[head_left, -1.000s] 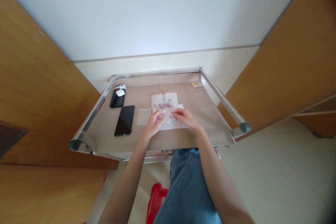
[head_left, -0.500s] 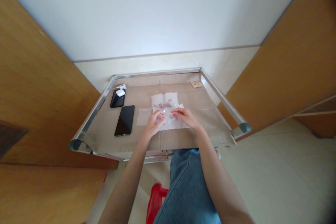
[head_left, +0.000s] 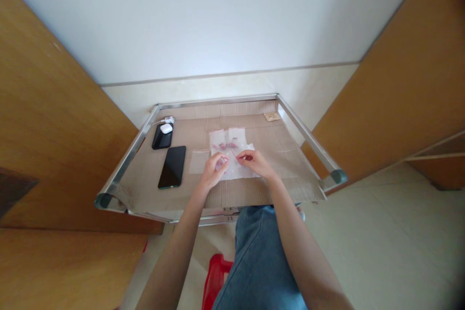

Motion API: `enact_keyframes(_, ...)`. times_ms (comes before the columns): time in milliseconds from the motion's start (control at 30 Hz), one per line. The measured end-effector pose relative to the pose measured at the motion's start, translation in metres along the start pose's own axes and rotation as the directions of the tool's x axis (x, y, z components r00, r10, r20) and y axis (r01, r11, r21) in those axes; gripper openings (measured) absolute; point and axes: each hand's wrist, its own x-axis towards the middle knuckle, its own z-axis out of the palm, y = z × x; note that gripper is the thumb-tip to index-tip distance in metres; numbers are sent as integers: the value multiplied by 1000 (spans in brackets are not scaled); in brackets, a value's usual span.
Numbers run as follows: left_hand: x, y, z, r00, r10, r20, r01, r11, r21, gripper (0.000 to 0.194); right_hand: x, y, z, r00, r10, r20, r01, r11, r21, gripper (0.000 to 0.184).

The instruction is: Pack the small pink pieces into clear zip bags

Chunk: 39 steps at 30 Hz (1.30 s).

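While two hands [head_left: 213,170] handle bags [head_left: 237,136], two phones [head_left: 172,167] rest.

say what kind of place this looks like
Probably an indoor room in a home or small workplace, with a makeshift work surface: a metal-framed cart lined with cardboard, a red plastic stool below it, and a tiled floor.

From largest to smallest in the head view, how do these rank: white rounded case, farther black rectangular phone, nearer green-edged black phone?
1. Nearer green-edged black phone
2. Farther black rectangular phone
3. White rounded case
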Motion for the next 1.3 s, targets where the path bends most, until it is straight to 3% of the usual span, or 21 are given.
enact_keyframes(333,0,-3,1,998,65,4,-65,994,86,19,0,7,6,994,48,95,-71,966,248,27)
enact_keyframes(500,-1,-1,4,997,72,11,-72,985,156,40,1,0,6,997,29,66,-46,961,272,27)
enact_keyframes(733,-2,-2,6,998,55,29,-58,991,124,75,2,-3,6,999,-20,-26,26,965,261,23)
enact_keyframes(967,-1,-4,5,995,86,50,-94,978,186,64,3,4,5,999,-30,-44,39,969,242,21)
enact_keyframes(1067,-1,-4,5,996,79,43,-86,977,196,61,3,10,-2,995,-19,-96,32,990,138,18)
enact_keyframes(1133,0,-4,5,997,72,36,-77,977,197,60,1,13,-7,981,-19,-194,7,998,-63,16)
enact_keyframes(1200,0,-5,5,997,66,30,-70,979,192,60,-1,15,-12,967,-8,-253,-62,962,-267,14)
enact_keyframes(1300,0,-5,5,998,61,19,-63,980,187,59,-3,13,-13,971,25,-239,-131,890,-437,15)
